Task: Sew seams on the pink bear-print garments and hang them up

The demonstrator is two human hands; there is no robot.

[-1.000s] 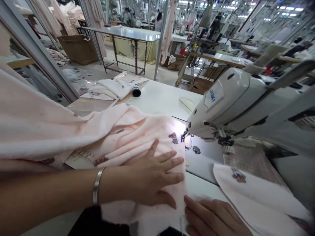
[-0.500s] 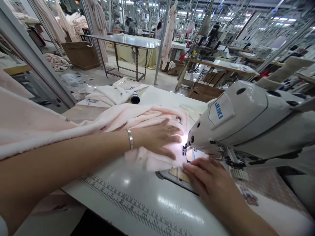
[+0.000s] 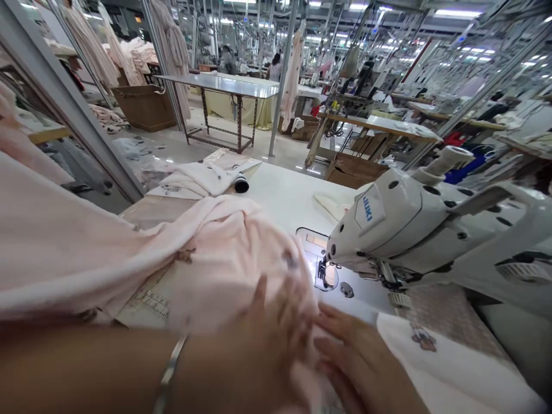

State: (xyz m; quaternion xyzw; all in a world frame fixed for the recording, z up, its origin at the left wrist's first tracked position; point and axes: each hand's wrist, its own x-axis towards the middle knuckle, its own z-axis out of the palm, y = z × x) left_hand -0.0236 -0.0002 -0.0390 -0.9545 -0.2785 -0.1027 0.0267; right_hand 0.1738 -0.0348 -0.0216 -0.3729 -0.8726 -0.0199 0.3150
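Soft pale pink plush fabric (image 3: 219, 253) with small printed motifs lies across the machine table, and its right edge is just left of the needle area. My left hand (image 3: 276, 328), blurred by motion, rests on this fabric with its fingers spread. Close to its fingertips, my right hand (image 3: 349, 345) has its fingers bent at the fabric's near right edge, closed on it as far as I can see. The white JUKI sewing machine (image 3: 388, 218) stands at the right. Its presser foot (image 3: 321, 269) is in plain sight over the needle plate, with the fabric beside it.
A black-and-white roll (image 3: 241, 183) and folded white fabric (image 3: 194, 179) lie at the table's back left. White printed fabric (image 3: 457, 356) lies at the right under the machine arm. Beyond stand a metal-legged table (image 3: 224, 85), a cardboard box (image 3: 144, 106) and a grey post (image 3: 282, 80).
Both hands have moved nearer to me, and the pink fabric has come away from under the presser foot toward the near left. The presser foot and needle plate are now uncovered.
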